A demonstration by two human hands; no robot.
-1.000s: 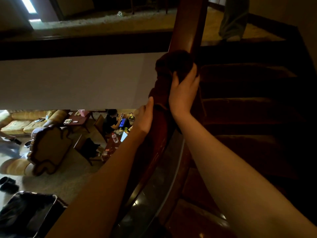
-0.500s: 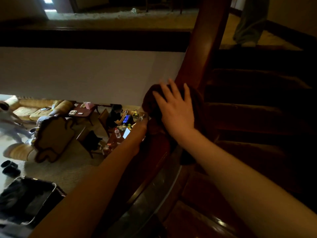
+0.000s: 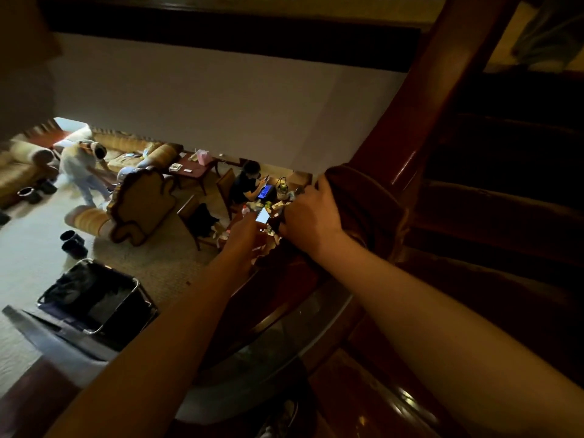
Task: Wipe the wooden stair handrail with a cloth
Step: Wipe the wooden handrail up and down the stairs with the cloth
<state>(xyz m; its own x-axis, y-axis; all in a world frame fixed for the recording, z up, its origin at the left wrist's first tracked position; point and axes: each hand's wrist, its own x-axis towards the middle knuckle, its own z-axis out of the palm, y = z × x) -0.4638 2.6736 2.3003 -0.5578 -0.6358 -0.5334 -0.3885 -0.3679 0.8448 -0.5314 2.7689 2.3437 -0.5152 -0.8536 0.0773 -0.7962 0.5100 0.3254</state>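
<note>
The dark red wooden handrail (image 3: 420,121) runs diagonally from the lower middle up to the top right. A dark brown cloth (image 3: 369,203) is draped over it near the middle of the view. My right hand (image 3: 311,216) grips the cloth from the rail's left side, fingers curled over its upper edge. Just below and left of it, my left hand (image 3: 249,238) is at the left side of the rail; its fingers are blurred and partly hidden, so what they hold is unclear.
Dark stair treads (image 3: 505,191) climb on the right of the rail. Left of the rail is an open drop to a living room with sofas (image 3: 132,200), a table (image 3: 189,172) and two people. A glass panel (image 3: 284,336) sits under the rail.
My right hand has slid down the rail with the cloth and now curls round it instead of lying flat. My view has swung left and downward.
</note>
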